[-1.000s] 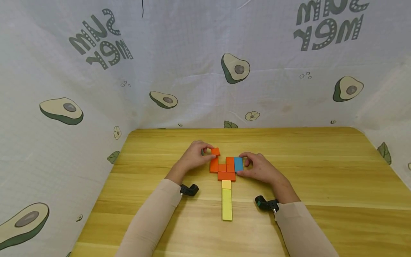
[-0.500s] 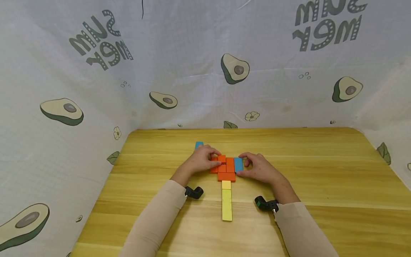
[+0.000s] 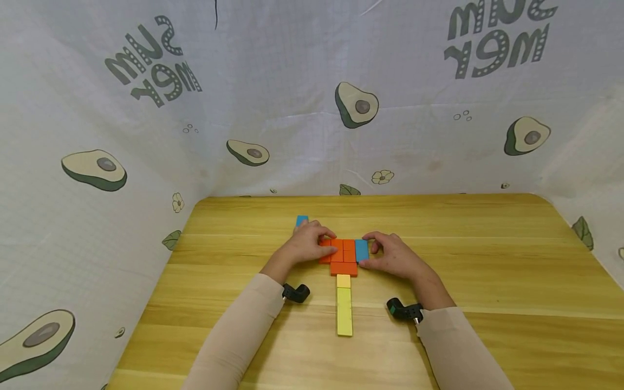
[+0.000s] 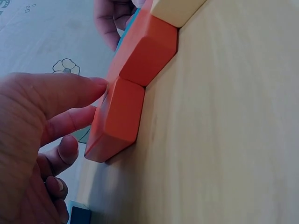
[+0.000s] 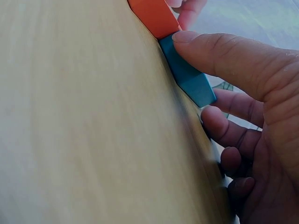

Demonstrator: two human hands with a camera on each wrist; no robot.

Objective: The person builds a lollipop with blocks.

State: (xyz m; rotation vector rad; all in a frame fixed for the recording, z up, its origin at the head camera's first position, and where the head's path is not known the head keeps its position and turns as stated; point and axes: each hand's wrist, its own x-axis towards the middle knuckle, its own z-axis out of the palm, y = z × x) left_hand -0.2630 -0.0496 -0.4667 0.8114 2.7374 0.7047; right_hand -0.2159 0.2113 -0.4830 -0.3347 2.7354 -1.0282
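Flat orange blocks lie joined in a patch in the head view. My left hand (image 3: 306, 242) pinches a small orange block (image 3: 337, 243) at the patch's far edge, between thumb and index finger. Beside it are a left orange block (image 3: 325, 259), partly under my fingers, and orange blocks (image 3: 349, 251) on the right. My right hand (image 3: 394, 255) holds a blue block (image 3: 362, 251) by its near and far ends, flush against the orange. In the right wrist view the thumb lies along the blue block (image 5: 196, 84).
An orange crosswise block (image 3: 344, 268) adjoins the patch's near side. Below it run a short yellow block (image 3: 343, 280) and a long yellow block (image 3: 344, 312). Another blue block (image 3: 301, 220) lies behind my left hand. A printed curtain (image 3: 292, 97) hangs behind the wooden table (image 3: 487, 260).
My left hand has brought the small orange block right and nearer, down into the gap between the orange blocks. The far-left blue block has come into sight. My right hand has stayed put.
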